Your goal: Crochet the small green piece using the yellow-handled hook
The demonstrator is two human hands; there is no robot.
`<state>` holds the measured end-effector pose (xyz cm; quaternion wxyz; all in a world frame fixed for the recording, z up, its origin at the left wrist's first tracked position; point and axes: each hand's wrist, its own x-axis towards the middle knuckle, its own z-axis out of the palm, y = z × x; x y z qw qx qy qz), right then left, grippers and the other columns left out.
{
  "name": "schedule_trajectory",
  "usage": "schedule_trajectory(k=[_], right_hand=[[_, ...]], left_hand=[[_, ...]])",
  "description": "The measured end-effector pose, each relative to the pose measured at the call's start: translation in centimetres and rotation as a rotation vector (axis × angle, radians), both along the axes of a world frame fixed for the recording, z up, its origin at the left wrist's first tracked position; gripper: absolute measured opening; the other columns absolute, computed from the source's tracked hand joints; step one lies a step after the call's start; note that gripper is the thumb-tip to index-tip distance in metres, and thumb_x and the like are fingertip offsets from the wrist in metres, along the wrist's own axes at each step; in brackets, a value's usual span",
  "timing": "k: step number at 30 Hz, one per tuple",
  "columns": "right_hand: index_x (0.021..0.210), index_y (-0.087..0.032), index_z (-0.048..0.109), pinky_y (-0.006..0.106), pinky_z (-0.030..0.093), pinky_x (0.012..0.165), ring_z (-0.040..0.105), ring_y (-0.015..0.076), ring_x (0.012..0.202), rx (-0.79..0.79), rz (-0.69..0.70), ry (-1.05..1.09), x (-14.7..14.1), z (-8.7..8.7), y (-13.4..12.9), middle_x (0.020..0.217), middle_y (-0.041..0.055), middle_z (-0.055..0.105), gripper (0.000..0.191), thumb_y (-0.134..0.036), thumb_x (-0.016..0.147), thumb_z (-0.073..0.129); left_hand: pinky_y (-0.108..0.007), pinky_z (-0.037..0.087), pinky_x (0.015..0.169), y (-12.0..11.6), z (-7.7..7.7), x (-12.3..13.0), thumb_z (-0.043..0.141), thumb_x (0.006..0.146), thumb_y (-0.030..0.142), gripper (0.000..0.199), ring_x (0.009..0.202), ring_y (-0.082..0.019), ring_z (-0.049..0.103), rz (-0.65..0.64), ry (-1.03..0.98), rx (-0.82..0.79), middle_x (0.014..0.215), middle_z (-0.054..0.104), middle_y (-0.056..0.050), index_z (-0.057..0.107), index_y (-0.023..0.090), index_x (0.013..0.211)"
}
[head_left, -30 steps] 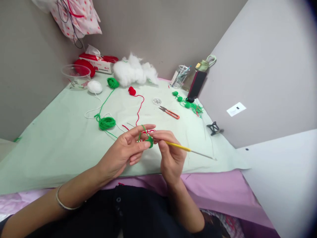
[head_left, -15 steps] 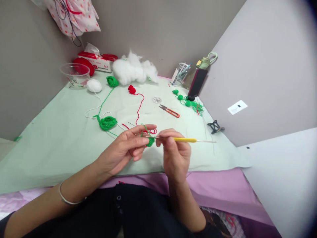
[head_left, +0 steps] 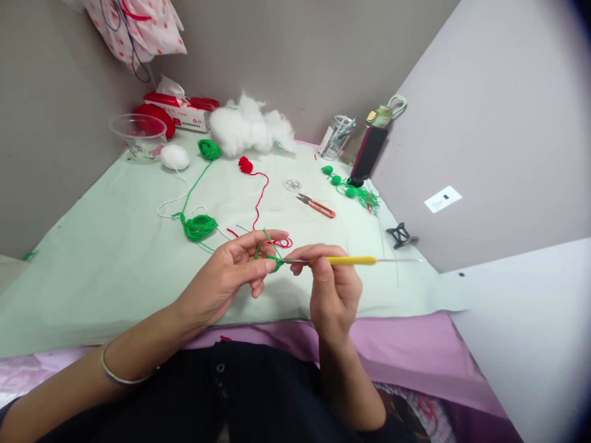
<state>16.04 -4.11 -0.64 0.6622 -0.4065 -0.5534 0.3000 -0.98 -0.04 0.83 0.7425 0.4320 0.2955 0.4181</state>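
Presently, a small piece of worked green yarn [head_left: 276, 266] is held up over the near part of the pale green cloth-covered bench [head_left: 115, 271], between the person's two hands. The left hand [head_left: 228, 271] pinches it at the edge between thumb and fingers; the index finger stands extended, with a thin green yarn strand [head_left: 273, 244] passing over it. The fingers of the right hand [head_left: 335, 294] are closed around the yellow grip of a slender metal-shafted hook [head_left: 353, 261], held nearly level, its inner end at the green piece.

In assessment, the piece should be very light, soft and easily squashed, with little risk of slipping; loose loops would be its weak point. A light pinch on the finished edge, close to the hook, appears the sound hold. The strand is judged flexible and liable to snag, so it is best guided rather than gripped. The hook looks stiff and light; its thicker yellow section offers the surest purchase, the bare metal probably being slicker.
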Motion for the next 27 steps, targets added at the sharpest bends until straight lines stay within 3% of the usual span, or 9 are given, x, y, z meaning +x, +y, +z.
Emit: schedule_trajectory(k=[6, 10, 12, 15, 18, 20, 22, 25, 27], right_hand=[[0.121, -0.026, 0.067, 0.035, 0.061, 0.076, 0.072, 0.0189, 0.091, 0.301, -0.127, -0.462, -0.2, -0.8, -0.3, 0.101, 0.0055, 0.077, 0.029, -0.014, 0.104, 0.049], [0.126, -0.028, 0.070, 0.036, 0.062, 0.077, 0.072, 0.0210, 0.095, 0.499, -0.321, -0.707, -0.4, -2.0, 0.3, 0.106, 0.0078, 0.076, 0.034, -0.012, 0.098, 0.062], [0.124, -0.030, 0.073, 0.036, 0.062, 0.077, 0.073, 0.0211, 0.097, 0.490, -0.330, -0.664, -0.3, -2.1, 0.3, 0.108, 0.0073, 0.076, 0.033, -0.013, 0.098, 0.063], [0.114, -0.028, 0.075, 0.036, 0.060, 0.070, 0.070, 0.0186, 0.082, 0.310, -0.186, -0.296, -0.2, -1.4, 0.3, 0.096, 0.0050, 0.075, 0.026, -0.018, 0.103, 0.055], [0.103, -0.027, 0.076, 0.034, 0.057, 0.066, 0.066, 0.0160, 0.073, 0.178, -0.052, -0.032, -0.4, -0.6, 0.5, 0.090, 0.0031, 0.073, 0.022, -0.024, 0.105, 0.054], [0.104, -0.027, 0.077, 0.035, 0.059, 0.071, 0.069, 0.0173, 0.081, 0.153, -0.017, -0.064, -0.7, -0.3, 0.6, 0.095, 0.0041, 0.077, 0.020, -0.024, 0.104, 0.057], [0.109, -0.027, 0.077, 0.037, 0.062, 0.076, 0.072, 0.0188, 0.089, 0.157, -0.054, -0.155, -1.0, -0.5, 0.6, 0.098, 0.0048, 0.078, 0.021, -0.021, 0.103, 0.058], [0.117, -0.029, 0.076, 0.036, 0.064, 0.076, 0.074, 0.0193, 0.093, 0.244, -0.191, -0.344, -1.2, -1.4, 0.5, 0.102, 0.0054, 0.078, 0.026, -0.015, 0.101, 0.059], [0.122, -0.031, 0.075, 0.036, 0.065, 0.077, 0.075, 0.0203, 0.097, 0.354, -0.296, -0.500, -1.1, -1.9, 0.4, 0.110, 0.0066, 0.077, 0.033, -0.012, 0.098, 0.064]], left_hand=[[-0.014, 0.047, 0.044, -0.5, 0.2, 0.5, 0.088, 0.081, 0.023, 0.042, 0.056, -0.003, 0.048, 0.104, 0.009, -0.001, 0.091, 0.059, 0.002, 0.080, 0.025, 0.122], [-0.012, 0.033, 0.036, -0.6, 0.4, 0.7, 0.087, 0.082, 0.024, 0.052, 0.043, 0.000, 0.031, 0.014, -0.052, -0.149, 0.073, 0.056, 0.006, 0.072, 0.021, 0.132], [-0.011, 0.026, 0.035, -0.4, 0.6, 0.5, 0.086, 0.083, 0.025, 0.047, 0.042, 0.000, 0.020, -0.065, -0.100, -0.266, 0.062, 0.047, 0.009, 0.073, 0.016, 0.128], [-0.010, 0.024, 0.036, 0.1, 0.9, 0.3, 0.085, 0.082, 0.020, 0.041, 0.044, -0.001, 0.015, -0.075, -0.157, -0.327, 0.056, 0.036, 0.012, 0.076, 0.013, 0.122], [-0.010, 0.023, 0.036, 0.0, 1.2, 0.3, 0.085, 0.082, 0.017, 0.044, 0.042, 0.001, 0.020, -0.051, -0.137, -0.257, 0.066, 0.052, 0.008, 0.076, 0.018, 0.125], [-0.010, 0.023, 0.035, -0.2, 1.2, 0.6, 0.086, 0.082, 0.019, 0.043, 0.042, 0.003, 0.025, -0.037, -0.093, -0.192, 0.084, 0.064, 0.003, 0.076, 0.021, 0.124], [-0.010, 0.028, 0.036, -0.5, 1.1, 0.9, 0.087, 0.081, 0.020, 0.044, 0.044, 0.003, 0.032, 0.006, -0.057, -0.128, 0.092, 0.067, 0.001, 0.077, 0.021, 0.124], [-0.011, 0.037, 0.039, -0.8, 0.9, 1.3, 0.090, 0.077, 0.019, 0.052, 0.048, -0.001, 0.040, 0.083, -0.053, -0.073, 0.083, 0.064, 0.004, 0.076, 0.021, 0.127], [-0.012, 0.036, 0.038, -0.7, 0.8, 1.3, 0.091, 0.077, 0.019, 0.050, 0.046, -0.001, 0.036, 0.067, -0.077, -0.118, 0.075, 0.061, 0.005, 0.077, 0.020, 0.124]])
